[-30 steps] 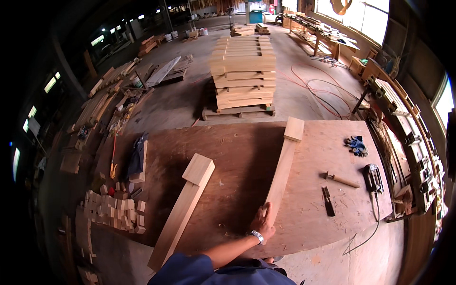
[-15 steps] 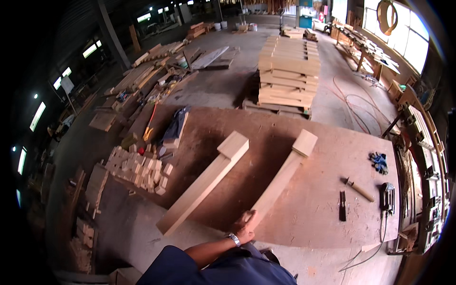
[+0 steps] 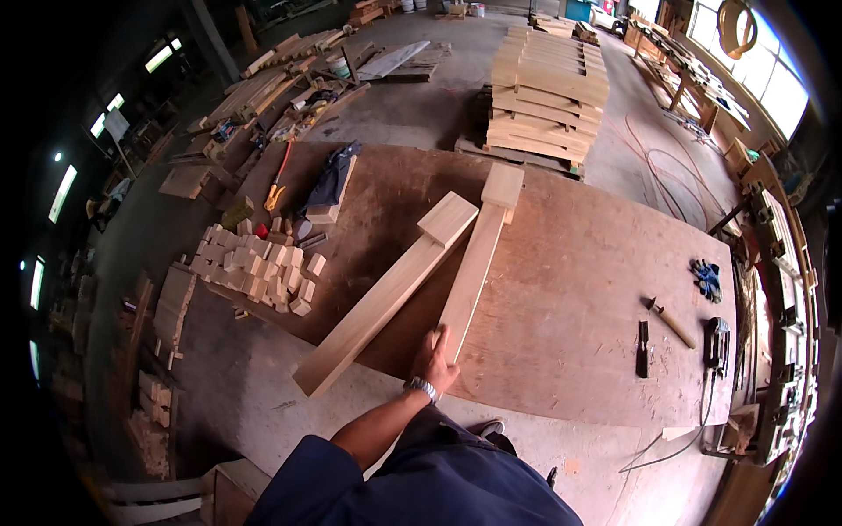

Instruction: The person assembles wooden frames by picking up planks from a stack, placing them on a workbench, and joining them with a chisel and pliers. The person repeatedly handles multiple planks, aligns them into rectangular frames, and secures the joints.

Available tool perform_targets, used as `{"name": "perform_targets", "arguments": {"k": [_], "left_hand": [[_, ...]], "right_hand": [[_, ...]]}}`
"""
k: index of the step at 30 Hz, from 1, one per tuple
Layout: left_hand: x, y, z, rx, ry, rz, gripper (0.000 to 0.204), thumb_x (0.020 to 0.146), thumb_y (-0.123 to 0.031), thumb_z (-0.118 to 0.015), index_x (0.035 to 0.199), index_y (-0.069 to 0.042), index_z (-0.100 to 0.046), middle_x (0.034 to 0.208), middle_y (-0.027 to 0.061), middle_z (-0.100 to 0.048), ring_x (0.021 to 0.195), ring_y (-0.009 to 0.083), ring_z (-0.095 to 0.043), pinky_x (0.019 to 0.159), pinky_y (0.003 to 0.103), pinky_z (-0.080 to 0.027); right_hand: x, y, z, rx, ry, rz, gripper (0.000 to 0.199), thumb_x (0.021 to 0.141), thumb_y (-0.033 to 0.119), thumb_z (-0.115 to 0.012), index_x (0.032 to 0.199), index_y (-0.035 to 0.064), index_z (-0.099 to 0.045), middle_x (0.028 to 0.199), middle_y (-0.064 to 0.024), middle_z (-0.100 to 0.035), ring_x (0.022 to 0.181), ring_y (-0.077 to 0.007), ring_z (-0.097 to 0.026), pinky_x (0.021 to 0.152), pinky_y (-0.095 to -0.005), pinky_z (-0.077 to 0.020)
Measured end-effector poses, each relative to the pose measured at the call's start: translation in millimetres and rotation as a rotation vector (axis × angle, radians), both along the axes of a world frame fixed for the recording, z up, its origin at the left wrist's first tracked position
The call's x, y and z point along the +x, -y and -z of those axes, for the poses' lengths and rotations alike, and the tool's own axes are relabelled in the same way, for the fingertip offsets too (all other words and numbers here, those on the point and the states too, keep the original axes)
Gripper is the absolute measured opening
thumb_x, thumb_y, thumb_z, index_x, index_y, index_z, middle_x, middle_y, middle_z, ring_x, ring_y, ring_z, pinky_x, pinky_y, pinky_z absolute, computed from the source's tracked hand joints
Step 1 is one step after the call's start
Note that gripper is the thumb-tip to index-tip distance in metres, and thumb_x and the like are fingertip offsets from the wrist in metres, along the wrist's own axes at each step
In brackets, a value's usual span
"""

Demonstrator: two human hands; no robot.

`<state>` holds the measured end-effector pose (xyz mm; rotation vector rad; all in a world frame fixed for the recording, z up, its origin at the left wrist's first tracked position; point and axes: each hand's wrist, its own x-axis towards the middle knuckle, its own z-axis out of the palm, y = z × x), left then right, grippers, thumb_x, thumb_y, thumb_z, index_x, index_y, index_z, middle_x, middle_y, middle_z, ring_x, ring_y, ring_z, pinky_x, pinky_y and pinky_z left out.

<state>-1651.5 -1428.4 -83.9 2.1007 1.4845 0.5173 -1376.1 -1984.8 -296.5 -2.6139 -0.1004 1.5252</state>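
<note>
My left hand (image 3: 434, 364), with a metal watch on its wrist, is closed around the near end of a long pale wooden post (image 3: 472, 272). A squared block thickens the post's far end. Just left of it lies a second, similar wooden post (image 3: 377, 302), slanting across the workbench (image 3: 570, 324) with its near end over the front edge. The two posts come close together near their far blocks; whether they touch I cannot tell. My right hand is not in view.
Small wooden blocks (image 3: 254, 267) are heaped at the bench's left, near a dark cloth (image 3: 331, 180) and an orange-handled tool (image 3: 276, 195). At right lie a hammer-like tool (image 3: 673, 324), a chisel-like tool (image 3: 644, 349), a corded power tool (image 3: 717, 346) and blue gloves (image 3: 705, 279). Stacked boards (image 3: 548, 96) stand beyond.
The post in my left hand has shifted left, bringing its far block close to the other post. My view has tilted down, so the surroundings sit higher in the picture.
</note>
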Motion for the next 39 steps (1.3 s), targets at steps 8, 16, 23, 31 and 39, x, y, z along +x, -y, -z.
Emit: {"name": "perform_targets", "arguments": {"k": [8, 16, 23, 31, 39], "left_hand": [[-65.9, -164.2, 8.8, 0.304, -0.164, -0.103, 0.112, 0.077, -0.035, -0.085, 0.164, -0.002, -0.024, 0.163, 0.0290, -0.034, 0.153, 0.0448, -0.029, 0.127, 0.059, -0.021], [-85.6, -231.9, -5.4, -0.270, -0.289, -0.072, 0.091, 0.062, -0.032, -0.092, 0.134, 0.000, -0.047, 0.131, 0.0264, -0.064, 0.123, 0.0424, -0.062, 0.104, 0.049, -0.052], [-121.6, -216.2, -19.0, -0.187, 0.236, -0.038, 0.078, 0.057, -0.025, -0.092, 0.120, 0.000, -0.053, 0.118, 0.0214, -0.067, 0.111, 0.0380, -0.066, 0.097, 0.047, -0.054], [-49.3, -128.7, -164.0, 0.026, -0.058, 0.273, 0.079, 0.057, -0.033, -0.092, 0.121, -0.004, -0.055, 0.110, 0.0231, -0.072, 0.098, 0.0435, -0.071, 0.086, 0.051, -0.058], [88.0, -35.5, -173.8, 0.197, -0.220, 0.920, 0.079, 0.061, -0.021, -0.086, 0.132, -0.005, -0.055, 0.118, 0.0171, -0.068, 0.106, 0.0387, -0.069, 0.088, 0.049, -0.058]], "right_hand": [[-90.5, 1.6, 6.3, 0.108, -0.008, 0.094, 0.040, 0.095, 0.034, -0.065, 0.090, -0.0036, -0.077, 0.075, -0.0090, -0.072, 0.071, -0.0157, -0.065, 0.065, -0.0371, -0.0513], [-185.6, 5.2, 14.8, -0.009, 0.008, 0.265, 0.053, 0.085, 0.047, -0.078, 0.095, -0.0056, -0.080, 0.085, -0.0131, -0.077, 0.081, -0.0166, -0.071, 0.071, -0.0366, -0.0555], [-198.8, -70.9, -107.5, 0.068, -0.010, 0.429, 0.050, 0.083, 0.044, -0.080, 0.093, -0.0048, -0.077, 0.089, -0.0138, -0.077, 0.081, -0.0215, -0.074, 0.071, -0.0388, -0.0574], [-167.7, -75.0, -98.6, 0.350, -0.048, 0.330, 0.031, 0.090, 0.029, -0.073, 0.090, -0.0013, -0.071, 0.086, -0.0147, -0.074, 0.077, -0.0281, -0.075, 0.065, -0.0432, -0.0580], [-104.7, -61.1, -105.8, 0.447, -0.200, 0.911, 0.028, 0.096, 0.024, -0.068, 0.090, -0.0038, -0.065, 0.086, -0.0182, -0.072, 0.076, -0.0317, -0.076, 0.063, -0.0439, -0.0605]]}}
